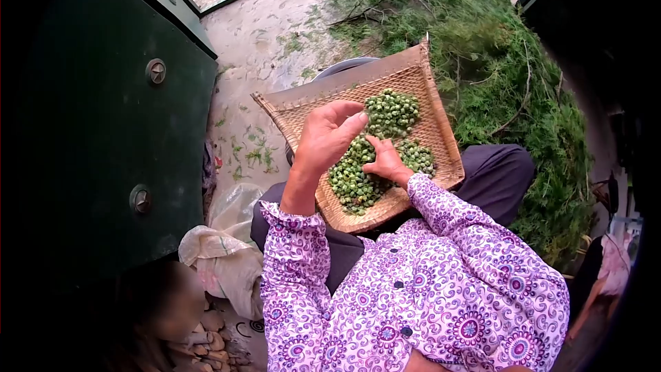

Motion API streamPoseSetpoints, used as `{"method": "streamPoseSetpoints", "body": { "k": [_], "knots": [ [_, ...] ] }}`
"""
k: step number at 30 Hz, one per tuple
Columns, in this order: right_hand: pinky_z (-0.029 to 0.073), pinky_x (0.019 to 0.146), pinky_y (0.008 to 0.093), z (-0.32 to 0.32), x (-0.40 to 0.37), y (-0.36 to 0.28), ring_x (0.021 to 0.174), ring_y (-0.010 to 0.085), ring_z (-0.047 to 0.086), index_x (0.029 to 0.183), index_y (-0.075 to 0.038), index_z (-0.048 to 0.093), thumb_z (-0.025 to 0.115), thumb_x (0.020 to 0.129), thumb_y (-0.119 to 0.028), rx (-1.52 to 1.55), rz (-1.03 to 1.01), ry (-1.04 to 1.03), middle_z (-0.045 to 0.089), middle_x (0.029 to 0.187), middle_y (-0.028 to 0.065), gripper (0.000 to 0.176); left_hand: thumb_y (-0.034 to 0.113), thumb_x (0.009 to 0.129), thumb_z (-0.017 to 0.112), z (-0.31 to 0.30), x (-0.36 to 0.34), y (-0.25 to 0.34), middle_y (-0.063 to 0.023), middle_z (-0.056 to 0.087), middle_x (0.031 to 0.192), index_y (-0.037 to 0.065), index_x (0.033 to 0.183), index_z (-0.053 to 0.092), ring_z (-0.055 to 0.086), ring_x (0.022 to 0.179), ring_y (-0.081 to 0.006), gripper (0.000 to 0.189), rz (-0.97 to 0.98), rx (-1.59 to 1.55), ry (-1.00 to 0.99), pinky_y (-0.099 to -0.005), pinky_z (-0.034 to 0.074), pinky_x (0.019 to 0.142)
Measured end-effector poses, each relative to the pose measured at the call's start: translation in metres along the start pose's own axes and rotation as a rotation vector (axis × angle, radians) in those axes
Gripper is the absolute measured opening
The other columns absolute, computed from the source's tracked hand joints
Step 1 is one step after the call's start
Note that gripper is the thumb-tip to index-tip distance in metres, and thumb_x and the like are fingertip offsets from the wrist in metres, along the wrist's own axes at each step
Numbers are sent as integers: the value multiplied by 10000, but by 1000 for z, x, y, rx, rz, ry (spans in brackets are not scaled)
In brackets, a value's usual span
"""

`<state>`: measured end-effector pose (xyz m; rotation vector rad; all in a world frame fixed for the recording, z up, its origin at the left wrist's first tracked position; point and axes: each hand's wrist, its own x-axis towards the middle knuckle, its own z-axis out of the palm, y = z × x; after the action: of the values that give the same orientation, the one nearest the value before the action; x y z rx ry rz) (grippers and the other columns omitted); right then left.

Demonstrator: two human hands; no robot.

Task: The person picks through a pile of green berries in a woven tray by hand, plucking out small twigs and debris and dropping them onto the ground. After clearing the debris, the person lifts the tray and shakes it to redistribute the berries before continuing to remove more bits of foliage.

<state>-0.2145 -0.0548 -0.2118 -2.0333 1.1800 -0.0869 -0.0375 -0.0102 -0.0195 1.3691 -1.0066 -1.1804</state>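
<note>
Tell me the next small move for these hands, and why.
Probably spread the small green pieces gently with the right hand: it is already at them, and they lie heaped with bare weave around them in the woven tray. The left hand is raised above.

Winnowing basket [435, 139]: tan plaited plant fibre, rough and ribbed, low sheen; the front lip [351, 81] a smoother, matt strip, wood-like. Seed cones [392, 111] in it: knobbly, firm-looking, mostly matt. Conifer branches [482, 62]: feathery, fine-textured foliage on rough woody stems. Floor [255, 41]: concrete by its look, dull and gritty. Door [82, 110]: dark green, smooth, painted metal in appearance, faint sheen; star boss [156, 71] metallic, in raised relief, shinier. Sack [231, 265]: coarse woven, creased, matt; beside it a plastic sheet [234, 208], translucent, crinkled, glossy. Shirt [413, 303]: thin printed cloth, soft folds; buttons [399, 284] dark, smooth. Trousers [499, 176]: plain dark cloth, matt.
</note>
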Motion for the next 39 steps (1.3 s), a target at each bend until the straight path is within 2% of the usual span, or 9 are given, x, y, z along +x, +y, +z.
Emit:
{"method": "streamPoseSetpoints", "body": {
  "k": [8, 10, 12, 18, 25, 30, 32, 36, 39],
  "knots": [
    [392, 925, 416, 8, -43, -38, 1094, 423, 444, 1272, -118, 419, 711, 646, -226, -84, -296, -256, 347, 1251, 292, 699, 135, 825, 610, 2, 7, -3, -21, 614, 830, -35, 986, 599, 554, 732, -68, 235, 27, -18, 16, -205, 456, 668],
    [381, 941, 399, 1, -39, -37, 1116, 401, 441, 1220, -81, 478, 712, 647, -260, 13, -311, -260, 385, 1240, 292, 644, 134, 824, 610, 2, 7, -2, -22, 614, 827, -37, 988, 597, 553, 730, -70, 238, 19, -13, 20, -206, 456, 670],
    [418, 876, 382, -21, -25, -28, 997, 344, 518, 1060, -23, 588, 705, 651, -278, 40, -314, -217, 544, 1068, 220, 496, 136, 822, 612, 0, 4, -5, -25, 613, 829, -38, 992, 595, 551, 731, -70, 243, 21, -35, 28, -207, 456, 670],
    [467, 780, 383, -55, 31, 43, 854, 332, 592, 919, 29, 607, 651, 663, -250, -21, -3, 225, 612, 890, 226, 381, 151, 818, 619, -3, 0, 7, -20, 610, 831, -34, 994, 596, 538, 734, -60, 256, -5, -40, 21, -193, 441, 654],
    [464, 720, 419, -38, 66, 48, 810, 349, 581, 830, -56, 590, 662, 671, -207, -204, 156, 296, 606, 860, 177, 231, 158, 818, 621, -5, 1, -1, -4, 612, 813, -11, 980, 608, 527, 697, -44, 234, 34, -59, 42, -186, 431, 608],
    [484, 681, 361, -46, 65, 68, 703, 286, 606, 697, -49, 634, 666, 638, -174, -111, 194, 327, 622, 716, 141, 141, 153, 818, 617, -4, 3, -2, 0, 610, 804, -8, 970, 613, 526, 701, -50, 222, 44, 12, 47, -193, 430, 608],
    [490, 641, 349, -68, 51, 57, 642, 261, 608, 669, -26, 633, 665, 620, -162, 62, 263, 193, 624, 689, 140, 148, 152, 818, 616, -2, 3, -2, -1, 611, 804, -7, 970, 614, 526, 701, -52, 220, 38, 27, 38, -196, 432, 612],
    [486, 612, 380, -85, 28, 61, 637, 298, 601, 693, -32, 647, 606, 607, -87, -249, -45, -42, 613, 681, 171, 110, 157, 816, 617, 3, 2, -1, -5, 612, 806, -7, 965, 615, 528, 703, -55, 222, 11, 46, 35, -201, 435, 620],
    [486, 651, 410, -81, 11, 51, 685, 333, 603, 727, -43, 658, 598, 617, -100, -390, -30, -195, 608, 696, 197, 138, 163, 812, 619, 6, 5, -3, -6, 611, 804, -13, 962, 616, 529, 702, -57, 232, 19, 64, 27, -204, 436, 620]
  ]
}}
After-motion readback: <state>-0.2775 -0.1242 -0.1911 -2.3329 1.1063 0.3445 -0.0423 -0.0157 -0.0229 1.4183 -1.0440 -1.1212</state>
